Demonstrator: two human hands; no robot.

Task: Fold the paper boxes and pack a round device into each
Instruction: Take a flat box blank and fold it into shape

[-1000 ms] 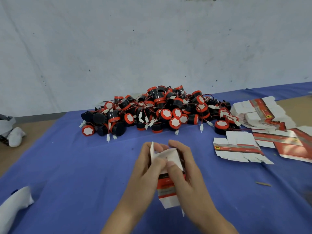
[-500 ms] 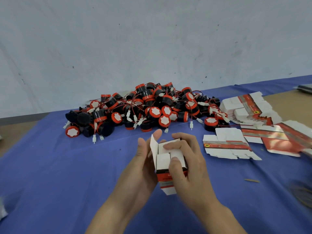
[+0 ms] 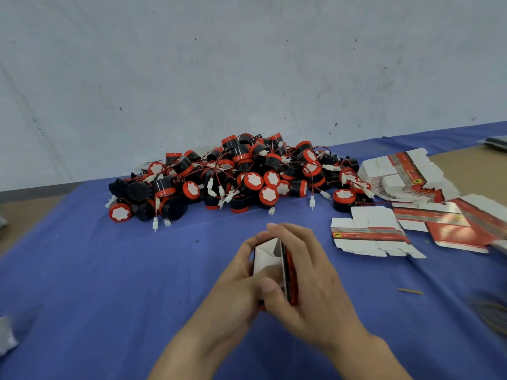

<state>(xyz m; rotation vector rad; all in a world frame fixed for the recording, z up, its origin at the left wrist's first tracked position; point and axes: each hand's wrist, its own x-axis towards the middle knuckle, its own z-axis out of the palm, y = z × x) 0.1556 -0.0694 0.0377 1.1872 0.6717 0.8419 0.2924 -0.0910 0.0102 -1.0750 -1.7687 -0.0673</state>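
Observation:
A small red and white paper box [image 3: 270, 260] is held between both hands above the blue cloth, its white flaps folded in on the upper end. My left hand [image 3: 238, 286] cups its left side from below. My right hand [image 3: 307, 281] grips its right side, thumb pressing on the near flap. A big heap of round black and red devices [image 3: 238, 176] with red wires and white plugs lies behind the hands. Flat unfolded boxes [image 3: 370, 234] lie to the right.
A taller stack of flat boxes [image 3: 403, 174] sits at the far right on the blue cloth [image 3: 96, 270]. A small brown strip [image 3: 410, 291] lies right of my hands. A grey wall stands behind the table. Something white shows at the left edge [image 3: 6, 335].
The open flaps on the box's upper end have been pressed down flat. The box has turned so its red side faces right. The view has shifted, and the heap sits more to the left.

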